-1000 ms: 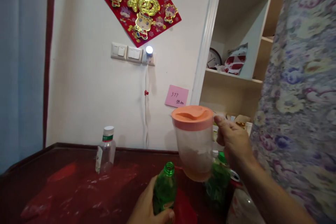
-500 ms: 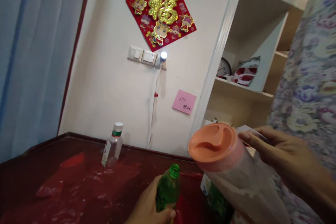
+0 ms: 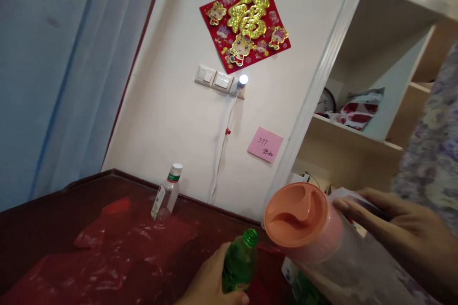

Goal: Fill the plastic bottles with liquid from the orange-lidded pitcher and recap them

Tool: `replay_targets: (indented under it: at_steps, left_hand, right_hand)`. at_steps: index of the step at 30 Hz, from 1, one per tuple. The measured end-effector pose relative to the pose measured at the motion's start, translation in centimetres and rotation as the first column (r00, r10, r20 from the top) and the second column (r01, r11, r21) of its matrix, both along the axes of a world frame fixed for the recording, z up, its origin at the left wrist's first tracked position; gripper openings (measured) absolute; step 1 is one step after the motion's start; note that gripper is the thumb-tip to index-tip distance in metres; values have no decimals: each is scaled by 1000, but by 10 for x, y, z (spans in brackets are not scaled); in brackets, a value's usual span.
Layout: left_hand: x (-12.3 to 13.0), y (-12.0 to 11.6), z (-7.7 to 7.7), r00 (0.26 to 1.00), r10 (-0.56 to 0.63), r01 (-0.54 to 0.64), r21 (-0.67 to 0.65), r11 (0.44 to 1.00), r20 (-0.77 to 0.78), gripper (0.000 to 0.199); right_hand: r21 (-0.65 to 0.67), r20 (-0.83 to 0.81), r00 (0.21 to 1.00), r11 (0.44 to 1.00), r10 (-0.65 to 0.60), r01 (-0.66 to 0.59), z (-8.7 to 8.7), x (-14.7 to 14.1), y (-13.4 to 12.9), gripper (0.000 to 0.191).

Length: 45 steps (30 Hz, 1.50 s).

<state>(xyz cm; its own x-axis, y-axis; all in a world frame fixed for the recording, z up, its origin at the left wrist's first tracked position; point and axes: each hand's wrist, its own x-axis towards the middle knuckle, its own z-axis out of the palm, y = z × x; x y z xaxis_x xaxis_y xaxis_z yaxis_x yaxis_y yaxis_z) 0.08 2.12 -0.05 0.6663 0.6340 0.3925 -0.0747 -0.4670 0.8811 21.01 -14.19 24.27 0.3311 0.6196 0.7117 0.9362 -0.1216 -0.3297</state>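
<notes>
My left hand (image 3: 211,281) is wrapped round a green bottle (image 3: 240,264) with an open, uncapped mouth, low in the centre. On the right, my right hand (image 3: 404,228) grips a translucent pitcher (image 3: 354,267) near its top. The orange lid (image 3: 296,214) of the pitcher is on, and the pitcher leans to the left, its lid just right of the green bottle's mouth. Whether any liquid is coming out cannot be seen. Beneath the pitcher, another green item with a white part (image 3: 304,286) is partly hidden.
A clear bottle with a white cap (image 3: 166,193) stands near the wall on the dark red table (image 3: 46,205). Red plastic film (image 3: 118,248) covers the table's left part. An open shelf (image 3: 358,133) and a flowered curtain (image 3: 429,167) are at the right.
The camera view has shifted, so the wall and table items appear farther right. Both hands keep their holds, and the pitcher's lid is slightly lower in view.
</notes>
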Motion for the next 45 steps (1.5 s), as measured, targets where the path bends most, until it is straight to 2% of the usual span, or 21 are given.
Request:
replay_targets:
  at_steps: [4,8,15,22,28,33,40,45]
  left_hand:
    - [-1,-2,2,1000,11,-11,-6,1000,-25,56]
    - [0,-1,3,999,23,-24,-21,999,-45,54]
    - [-2,0,3,999,16,-17,-22,1000,-33,60]
    - [-2,-2,5,996,24,-27,-37,999,-88,60]
    - [-5,-6,12,997,37,-42,-80,996,-72,59]
    - [-4,-6,13,992,39,-49,-86,995,-117,53]
    - [-5,-7,15,994,28,-40,-113,993,-103,54]
    - [-8,-10,17,994,35,-46,-105,993,-104,49]
  right_hand:
    - [-38,-62,997,999,-36,34,2,-5,6,61]
    - [-56,-30,998,997,-49,47,0,-3,10,62]
    - [-76,14,999,996,36,-35,-3,6,16,61]
    - [-138,-72,995,987,76,-85,-4,9,17,61]
    - [-179,-55,990,974,128,-136,1,-3,20,57]
    - [-245,-28,984,954,174,-175,4,-12,21,46]
    - [-216,-24,985,961,171,-172,4,-10,24,44]
    - [-149,-81,989,980,123,-134,3,-2,27,55]
